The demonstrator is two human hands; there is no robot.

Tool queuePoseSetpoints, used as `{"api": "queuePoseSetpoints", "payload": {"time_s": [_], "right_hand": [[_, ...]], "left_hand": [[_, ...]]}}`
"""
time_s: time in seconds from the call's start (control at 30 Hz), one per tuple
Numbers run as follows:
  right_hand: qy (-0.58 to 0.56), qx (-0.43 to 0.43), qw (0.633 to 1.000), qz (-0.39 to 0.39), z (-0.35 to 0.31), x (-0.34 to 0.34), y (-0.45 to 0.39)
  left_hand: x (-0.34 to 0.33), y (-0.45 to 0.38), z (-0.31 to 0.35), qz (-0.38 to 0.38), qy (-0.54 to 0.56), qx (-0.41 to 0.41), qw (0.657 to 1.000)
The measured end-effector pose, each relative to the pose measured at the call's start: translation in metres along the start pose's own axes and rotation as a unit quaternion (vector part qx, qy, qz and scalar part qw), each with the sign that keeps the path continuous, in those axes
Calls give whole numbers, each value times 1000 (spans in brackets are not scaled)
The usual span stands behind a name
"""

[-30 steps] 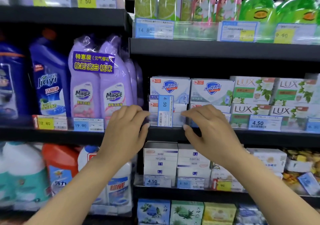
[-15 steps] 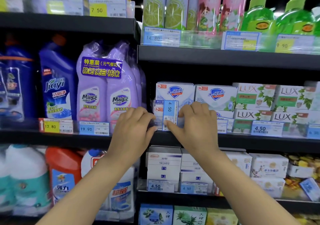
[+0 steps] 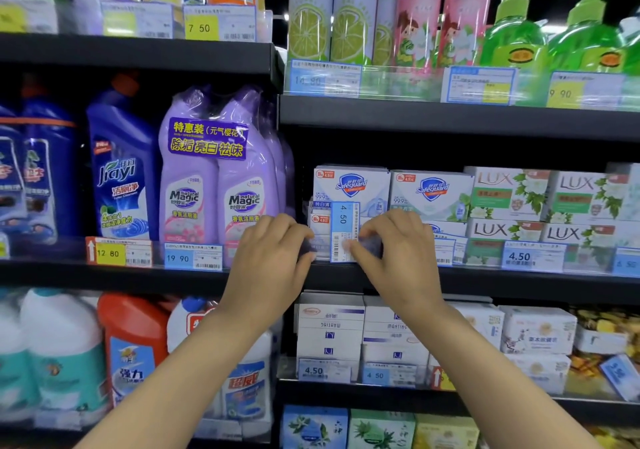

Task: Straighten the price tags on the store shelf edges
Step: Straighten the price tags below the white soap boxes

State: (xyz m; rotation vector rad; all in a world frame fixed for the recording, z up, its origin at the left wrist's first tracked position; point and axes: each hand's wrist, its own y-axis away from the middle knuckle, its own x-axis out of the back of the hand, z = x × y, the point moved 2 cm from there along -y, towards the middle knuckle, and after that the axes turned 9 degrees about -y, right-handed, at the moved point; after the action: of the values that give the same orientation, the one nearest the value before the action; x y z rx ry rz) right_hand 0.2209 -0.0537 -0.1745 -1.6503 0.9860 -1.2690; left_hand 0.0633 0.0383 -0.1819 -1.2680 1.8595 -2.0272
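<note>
A: Two hands at the middle shelf edge: left hand [image 3: 270,258] at nine o'clock of the price tag [image 3: 343,232], fingers curled against the clear strip, contact with the tag unclear; right hand [image 3: 394,244] at three o'clock, fingertips pinching its lower edge.

B: Handling?

A: Likely a light, thin, bendable card, standing on end. Hold both short edges, rotate gently. Beyond, at twelve o'clock: Safeguard soap boxes [image 3: 351,185].

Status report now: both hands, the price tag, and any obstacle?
Left hand and right hand both at the shelf-edge holder, fingers curled. Blue 4.50 price tag stands turned upright, right fingertips on its lower end. Soap boxes close behind, nothing blocking.
</note>
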Motion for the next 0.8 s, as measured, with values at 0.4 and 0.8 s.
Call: {"api": "queuePoseSetpoints", "payload": {"time_s": [0.4,0.8], "right_hand": [[55,-67,996,28,-10,-10,-1],[-30,-79,996,9,-11,-1,-3]], "left_hand": [[4,0,3,-7,4,23,1000],[6,-4,8,-19,-9,37,999]]}}
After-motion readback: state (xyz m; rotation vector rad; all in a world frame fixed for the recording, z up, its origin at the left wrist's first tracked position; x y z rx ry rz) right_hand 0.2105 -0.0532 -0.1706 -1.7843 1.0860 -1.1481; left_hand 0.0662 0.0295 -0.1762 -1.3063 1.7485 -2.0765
